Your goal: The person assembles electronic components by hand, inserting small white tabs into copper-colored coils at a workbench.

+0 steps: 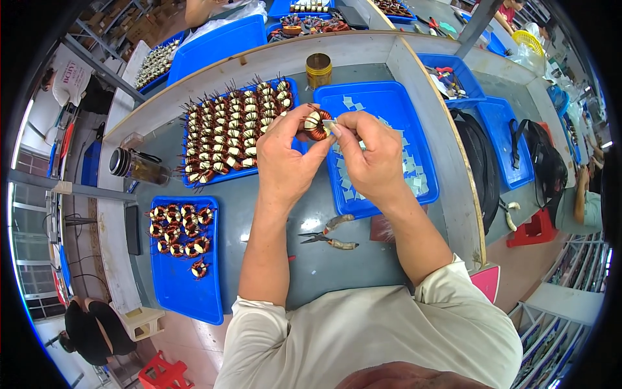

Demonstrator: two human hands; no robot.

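Holding one copper-wound toroidal coil (313,122) up in the left grip (285,161), closed to the width of the ring. Pinching one small pale square (331,123) in the right grip (377,154), nearly closed, at the coil's right side; cannot tell whether pressed onto it.

Likely to handle as stiff and rather dense for its size, yet easy to carry. Probably smooth over the cream wrapping, ridged along the windings. Best taken by the outer rim, between thumb and fingertips, clear of any thin wire ends, which look easy to bend. Likely to feel light and flat in the case of the square; best pinched by an edge.

Counting three blue trays around the grips: one full tray (294,97) left of the left grip, with several dozen coils (233,133), too crowded to number exactly; one part-filled tray (188,292) farther left and nearer the body, with about fourteen; one wide tray (382,97) beneath and around the right grip, with many overlapping loose squares (409,163), not countable. Counting also one amber jar (319,71) beyond both grips, and one pair of pliers (341,245) on the table (259,214), nearer the body.
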